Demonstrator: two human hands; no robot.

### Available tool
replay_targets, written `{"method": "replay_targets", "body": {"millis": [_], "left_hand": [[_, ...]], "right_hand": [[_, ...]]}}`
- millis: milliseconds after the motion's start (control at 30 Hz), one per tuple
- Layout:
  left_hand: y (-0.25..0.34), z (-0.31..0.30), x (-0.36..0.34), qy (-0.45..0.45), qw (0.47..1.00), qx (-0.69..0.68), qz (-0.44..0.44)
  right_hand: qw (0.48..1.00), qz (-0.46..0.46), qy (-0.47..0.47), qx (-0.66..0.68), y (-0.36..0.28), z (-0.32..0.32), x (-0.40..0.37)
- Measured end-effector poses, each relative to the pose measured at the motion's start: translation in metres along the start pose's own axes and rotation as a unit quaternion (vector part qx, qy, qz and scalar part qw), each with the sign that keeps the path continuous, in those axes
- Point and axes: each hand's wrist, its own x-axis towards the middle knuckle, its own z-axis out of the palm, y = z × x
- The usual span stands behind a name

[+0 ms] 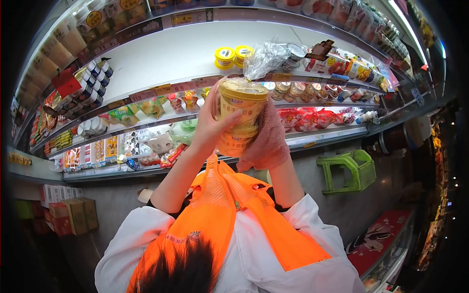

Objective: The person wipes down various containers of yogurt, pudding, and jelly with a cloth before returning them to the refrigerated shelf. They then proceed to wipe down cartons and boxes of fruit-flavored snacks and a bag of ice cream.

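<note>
A plastic-wrapped pack of two stacked yellow tubs (pixel 242 106) is held up in front of my chest, its clear wrap gathered at the top. My left hand (pixel 215 121) grips the pack from the left, thumb across the front. A pink cloth (pixel 270 136) covers much of my right hand (pixel 259 155), which presses against the pack's right side with its fingers partly hidden. Just beyond the pack, two small yellow-lidded tubs (pixel 224 57) stand on the white shelf (pixel 168 53). Beside them lies a crumpled clear bag (pixel 267 57).
Lower shelves hold cups (pixel 297 91), pouches (pixel 151 107) and red bags (pixel 308 118). Dark multipacks (pixel 90 83) are stacked on the left. A green step stool (pixel 348 172) stands on the floor at right. Cardboard boxes (pixel 75 215) sit at lower left.
</note>
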Motion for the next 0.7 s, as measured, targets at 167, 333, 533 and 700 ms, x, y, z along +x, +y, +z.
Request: {"method": "replay_targets", "body": {"millis": [167, 333, 533, 700], "left_hand": [[-0.009, -0.001, -0.007, -0.03, 0.999, -0.006, 0.033], [-0.014, -0.012, -0.01, -0.118, 0.947, 0.257, 0.153], [-0.018, -0.024, -0.022, -0.116, 0.932, 0.314, 0.136], [-0.022, -0.045, -0.051, -0.065, 0.907, 0.394, 0.134]], "right_hand": [[0.997, 0.017, -0.074, 0.001, 0.02, -0.003, -0.02], [0.954, -0.119, -0.178, -0.212, 0.026, 0.011, -0.028], [0.902, -0.106, -0.244, -0.339, 0.073, -0.006, -0.047], [0.87, -0.11, -0.258, -0.406, 0.066, 0.023, -0.021]]}}
